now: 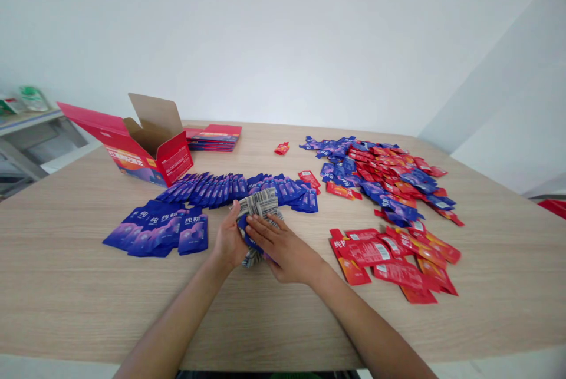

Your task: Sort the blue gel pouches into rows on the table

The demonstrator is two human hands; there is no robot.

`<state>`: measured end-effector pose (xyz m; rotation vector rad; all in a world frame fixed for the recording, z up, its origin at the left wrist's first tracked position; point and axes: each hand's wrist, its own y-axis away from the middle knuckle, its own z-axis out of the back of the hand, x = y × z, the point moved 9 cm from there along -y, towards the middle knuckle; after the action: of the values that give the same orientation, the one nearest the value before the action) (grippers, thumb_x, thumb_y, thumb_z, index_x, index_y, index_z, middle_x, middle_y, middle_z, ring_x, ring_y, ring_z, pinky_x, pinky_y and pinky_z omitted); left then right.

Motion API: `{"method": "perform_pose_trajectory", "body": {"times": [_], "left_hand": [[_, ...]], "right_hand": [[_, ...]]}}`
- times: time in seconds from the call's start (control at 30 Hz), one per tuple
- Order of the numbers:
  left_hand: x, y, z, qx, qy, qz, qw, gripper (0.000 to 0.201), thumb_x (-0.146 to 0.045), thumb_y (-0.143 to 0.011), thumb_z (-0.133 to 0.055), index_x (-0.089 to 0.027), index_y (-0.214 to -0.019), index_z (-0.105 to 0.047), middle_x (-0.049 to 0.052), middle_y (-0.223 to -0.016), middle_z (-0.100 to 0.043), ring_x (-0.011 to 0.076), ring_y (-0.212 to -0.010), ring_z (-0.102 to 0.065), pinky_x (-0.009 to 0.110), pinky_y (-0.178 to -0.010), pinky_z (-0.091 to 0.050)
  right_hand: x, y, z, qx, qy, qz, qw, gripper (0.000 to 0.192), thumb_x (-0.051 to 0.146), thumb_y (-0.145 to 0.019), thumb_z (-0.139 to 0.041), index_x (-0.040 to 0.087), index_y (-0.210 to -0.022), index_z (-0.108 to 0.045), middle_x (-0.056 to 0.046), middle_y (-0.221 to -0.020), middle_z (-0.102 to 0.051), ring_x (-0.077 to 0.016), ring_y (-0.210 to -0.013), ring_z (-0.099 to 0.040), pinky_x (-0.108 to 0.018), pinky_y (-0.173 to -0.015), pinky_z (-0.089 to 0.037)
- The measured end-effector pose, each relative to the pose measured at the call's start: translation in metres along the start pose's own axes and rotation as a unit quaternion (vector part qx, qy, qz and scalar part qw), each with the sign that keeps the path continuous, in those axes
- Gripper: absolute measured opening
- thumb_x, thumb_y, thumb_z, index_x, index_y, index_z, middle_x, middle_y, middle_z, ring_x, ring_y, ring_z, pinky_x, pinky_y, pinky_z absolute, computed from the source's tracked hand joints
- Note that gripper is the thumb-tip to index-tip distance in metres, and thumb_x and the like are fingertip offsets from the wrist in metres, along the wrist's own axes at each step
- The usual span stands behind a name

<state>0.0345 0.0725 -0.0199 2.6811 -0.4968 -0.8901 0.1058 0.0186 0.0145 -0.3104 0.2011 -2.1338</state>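
Observation:
My left hand (229, 241) and my right hand (283, 247) together grip a thick stack of blue sachets (259, 205), held on edge near the table's middle so the striped packet edges face me. Just behind the stack lies a long overlapping row of blue sachets (230, 188). A fanned group of blue sachets (161, 230) lies to the left of my left hand. Right of my right hand lies a loose group of red sachets (393, 261).
An open red carton (145, 146) lies at the back left of the wooden table (66, 284), with flat red cartons (213, 137) stacked behind it. A mixed heap of red and blue sachets (384, 175) fills the back right. A shelf (26, 125) stands far left.

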Motion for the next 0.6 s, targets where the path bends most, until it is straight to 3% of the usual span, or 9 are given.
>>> {"method": "perform_pose_trajectory", "body": {"times": [0.13, 0.27, 0.4, 0.47, 0.5, 0.6], "left_hand": [[0.003, -0.006, 0.005, -0.035, 0.004, 0.008, 0.999, 0.04, -0.037, -0.1, -0.045, -0.008, -0.114, -0.07, 0.014, -0.093, -0.078, 0.0262, -0.098, -0.075, 0.038, -0.094, -0.059], [-0.015, -0.009, 0.002, -0.024, 0.017, -0.049, 0.998, 0.049, -0.04, -0.103, -0.036, -0.008, -0.122, -0.067, 0.015, -0.103, -0.078, 0.0281, -0.101, -0.074, 0.045, -0.096, -0.057], [-0.031, -0.011, 0.004, -0.007, 0.013, -0.074, 0.997, 0.052, -0.044, -0.103, -0.035, -0.009, -0.127, -0.065, 0.016, -0.107, -0.077, 0.0306, -0.104, -0.073, 0.051, -0.098, -0.055], [-0.029, -0.012, 0.004, 0.009, 0.009, -0.06, 0.998, 0.053, -0.047, -0.102, -0.036, -0.009, -0.127, -0.065, 0.016, -0.107, -0.077, 0.0315, -0.103, -0.073, 0.052, -0.095, -0.056], [-0.025, -0.011, 0.004, 0.018, 0.006, -0.048, 0.999, 0.053, -0.047, -0.101, -0.036, -0.01, -0.126, -0.065, 0.017, -0.107, -0.077, 0.0317, -0.101, -0.073, 0.052, -0.093, -0.057], [-0.007, -0.01, 0.001, 0.038, -0.014, -0.001, 0.999, 0.05, -0.047, -0.101, -0.039, -0.011, -0.122, -0.066, 0.016, -0.103, -0.077, 0.03, -0.093, -0.074, 0.05, -0.087, -0.059]], "right_hand": [[-0.003, 0.002, 0.002, 0.011, -0.035, 0.003, 0.999, 0.076, 0.007, -0.081, -0.051, 0.005, -0.155, -0.033, -0.018, -0.166, -0.024, -0.0252, -0.155, -0.019, -0.046, -0.126, -0.023], [-0.013, 0.007, 0.0, 0.031, -0.118, -0.024, 0.992, 0.066, 0.005, -0.082, -0.051, 0.012, -0.148, -0.048, -0.018, -0.159, -0.04, -0.0273, -0.142, -0.047, -0.045, -0.116, -0.04], [-0.031, 0.013, 0.015, -0.064, -0.284, -0.037, 0.956, 0.051, 0.016, -0.091, -0.052, 0.018, -0.142, -0.057, -0.013, -0.139, -0.063, -0.0265, -0.126, -0.062, -0.042, -0.109, -0.046], [-0.047, 0.016, 0.022, -0.143, -0.401, -0.07, 0.902, 0.044, 0.028, -0.091, -0.061, 0.021, -0.134, -0.064, -0.008, -0.127, -0.071, -0.0274, -0.117, -0.066, -0.041, -0.103, -0.049], [-0.057, 0.019, 0.023, -0.186, -0.47, -0.097, 0.857, 0.042, 0.032, -0.088, -0.065, 0.023, -0.129, -0.067, -0.006, -0.121, -0.073, -0.0277, -0.112, -0.068, -0.041, -0.1, -0.051], [-0.08, 0.026, 0.012, -0.296, -0.665, -0.176, 0.663, 0.044, 0.038, -0.081, -0.074, 0.025, -0.123, -0.07, -0.004, -0.108, -0.077, -0.0287, -0.101, -0.072, -0.044, -0.091, -0.057]]}}
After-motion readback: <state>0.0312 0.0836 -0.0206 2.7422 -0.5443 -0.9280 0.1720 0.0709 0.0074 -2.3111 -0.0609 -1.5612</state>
